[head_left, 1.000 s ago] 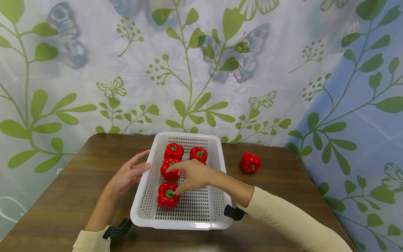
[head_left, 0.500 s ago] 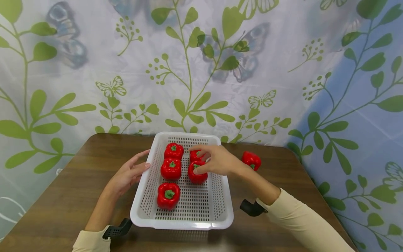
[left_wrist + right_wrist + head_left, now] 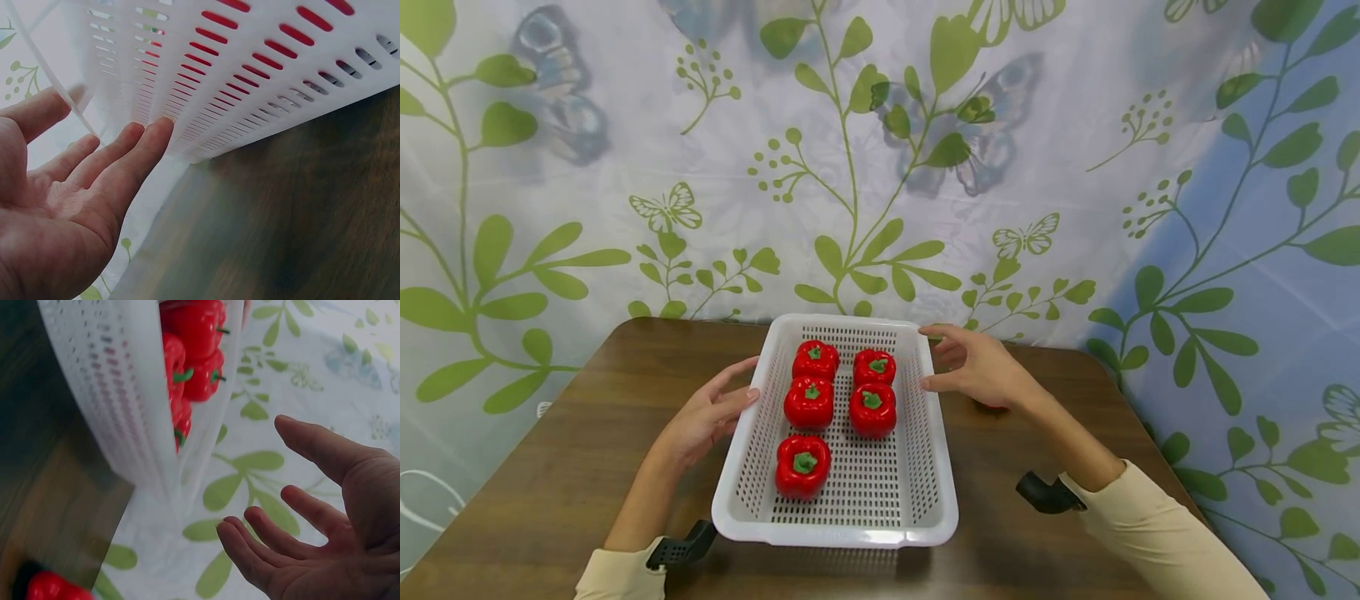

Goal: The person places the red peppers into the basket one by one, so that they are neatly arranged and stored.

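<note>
A white perforated plastic basket holds several red bell peppers with green stems. Three stand in its left column, the nearest bell pepper a little apart from the other two. Two more form the right column, the nearer bell pepper beside bare basket floor. My left hand rests on the basket's left side, fingers extended; the left wrist view shows its fingertips at the slotted wall. Over the right rim hovers my right hand, fingers spread and holding nothing.
Another red bell pepper lies on the table right of the basket, mostly hidden behind my right hand in the head view. The brown wooden table ends at a leaf-and-butterfly patterned curtain behind.
My right hand has left the basket's interior, moving right from above the right-column bell peppers to past the right rim. My left hand stays in place.
</note>
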Available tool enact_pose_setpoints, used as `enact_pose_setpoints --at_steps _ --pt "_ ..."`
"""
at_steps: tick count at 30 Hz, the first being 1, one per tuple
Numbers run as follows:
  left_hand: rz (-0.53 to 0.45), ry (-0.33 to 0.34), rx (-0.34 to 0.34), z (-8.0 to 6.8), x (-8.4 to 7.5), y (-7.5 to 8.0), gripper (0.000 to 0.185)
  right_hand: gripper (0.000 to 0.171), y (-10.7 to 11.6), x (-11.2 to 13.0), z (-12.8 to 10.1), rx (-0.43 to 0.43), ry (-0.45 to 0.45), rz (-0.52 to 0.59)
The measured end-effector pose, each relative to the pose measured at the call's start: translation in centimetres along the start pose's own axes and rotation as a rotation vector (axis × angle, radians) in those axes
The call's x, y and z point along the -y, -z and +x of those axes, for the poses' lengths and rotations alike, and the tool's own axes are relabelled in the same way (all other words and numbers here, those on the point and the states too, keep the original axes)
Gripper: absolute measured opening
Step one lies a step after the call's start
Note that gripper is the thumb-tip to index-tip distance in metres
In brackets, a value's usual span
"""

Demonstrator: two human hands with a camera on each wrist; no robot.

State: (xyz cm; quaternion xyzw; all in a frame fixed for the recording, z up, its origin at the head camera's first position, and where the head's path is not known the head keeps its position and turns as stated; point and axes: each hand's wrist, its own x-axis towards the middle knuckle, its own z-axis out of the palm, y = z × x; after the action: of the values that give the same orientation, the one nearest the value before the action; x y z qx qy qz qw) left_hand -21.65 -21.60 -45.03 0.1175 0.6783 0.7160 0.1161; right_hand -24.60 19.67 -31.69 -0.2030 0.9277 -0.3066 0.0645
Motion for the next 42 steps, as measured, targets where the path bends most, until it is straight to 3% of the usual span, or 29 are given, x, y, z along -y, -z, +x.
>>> enact_pose_setpoints --at_steps 17,34,42 --pt "-0.005 0.005 0.006 0.1 0.2 0.0 0.061 0.069 2.7 -6.9 -2.5 -0.137 -0.087 -0.004" --pt "0.002 -0.003 0.011 0.1 0.2 0.2 0.061 0.064 1.1 -12.6 -1.7 -0.214 -0.136 -0.064" --pt "-0.003 -0.003 0.005 0.1 0.2 0.2 0.062 0.059 -0.7 -14.2 -0.8 -0.245 -0.129 -0.064"
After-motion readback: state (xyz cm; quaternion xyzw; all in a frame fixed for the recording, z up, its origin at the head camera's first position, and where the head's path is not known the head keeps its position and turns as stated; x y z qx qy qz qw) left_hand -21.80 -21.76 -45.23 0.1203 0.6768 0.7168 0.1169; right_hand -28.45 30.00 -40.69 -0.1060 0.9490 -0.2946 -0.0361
